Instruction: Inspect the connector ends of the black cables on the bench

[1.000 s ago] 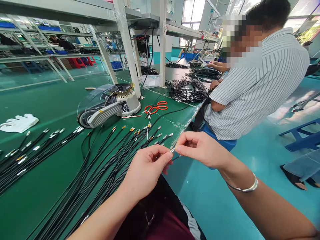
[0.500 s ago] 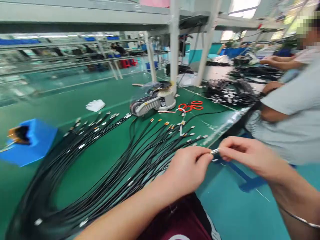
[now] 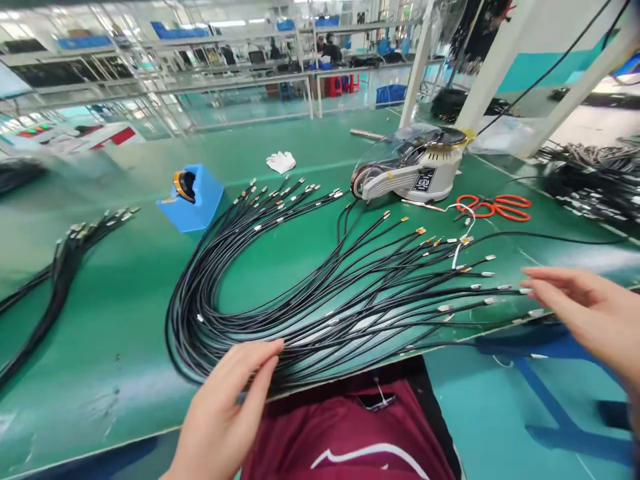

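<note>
Left hand (image 3: 225,407) lies open, fingers spread, against the sweep of thin black terminal-tipped cables (image 3: 300,327) on the green bench mat (image 3: 90,373); right hand (image 3: 585,313) hovers open, empty, beside their metal tips (neither pinches a terminal now, unlike a moment earlier).

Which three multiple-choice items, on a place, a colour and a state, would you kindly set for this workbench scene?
1. Where do the orange-handled scissors lie? A: on the bench beside the tape dispenser; B: on the floor; C: on the person's lap.
2. What colour is the box left of the dispenser? A: red; B: blue; C: white.
3. What is the left hand doing? A: gripping the scissors; B: holding the box; C: touching the black cables.

1 A: they lie right of the dispenser.
2 B: its sides show blue.
3 C: it lies open against the bundle.
</note>
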`<act>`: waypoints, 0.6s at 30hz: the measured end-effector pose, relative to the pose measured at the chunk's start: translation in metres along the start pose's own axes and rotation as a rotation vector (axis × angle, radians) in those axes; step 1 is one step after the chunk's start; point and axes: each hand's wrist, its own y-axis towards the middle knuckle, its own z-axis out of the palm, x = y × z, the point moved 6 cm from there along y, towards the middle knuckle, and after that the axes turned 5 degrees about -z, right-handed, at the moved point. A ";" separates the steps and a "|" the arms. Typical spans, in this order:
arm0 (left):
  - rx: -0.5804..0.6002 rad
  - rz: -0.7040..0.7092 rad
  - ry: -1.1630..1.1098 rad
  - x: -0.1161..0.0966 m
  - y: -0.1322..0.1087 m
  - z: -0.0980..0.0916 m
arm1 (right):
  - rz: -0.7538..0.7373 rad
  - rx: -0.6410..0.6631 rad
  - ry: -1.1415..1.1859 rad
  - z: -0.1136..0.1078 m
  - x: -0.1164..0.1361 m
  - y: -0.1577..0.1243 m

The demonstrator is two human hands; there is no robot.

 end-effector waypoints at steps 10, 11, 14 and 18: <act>0.105 0.092 0.129 0.003 0.034 0.043 | -0.779 0.433 0.186 0.126 0.226 -0.010; 0.116 0.092 0.118 0.004 0.034 0.047 | -0.824 0.452 0.161 0.133 0.231 -0.011; 0.101 0.118 0.066 0.006 0.030 0.049 | -0.882 0.503 0.111 0.144 0.232 -0.011; 0.070 0.112 0.054 0.009 0.026 0.049 | -0.850 0.547 0.065 0.148 0.232 -0.004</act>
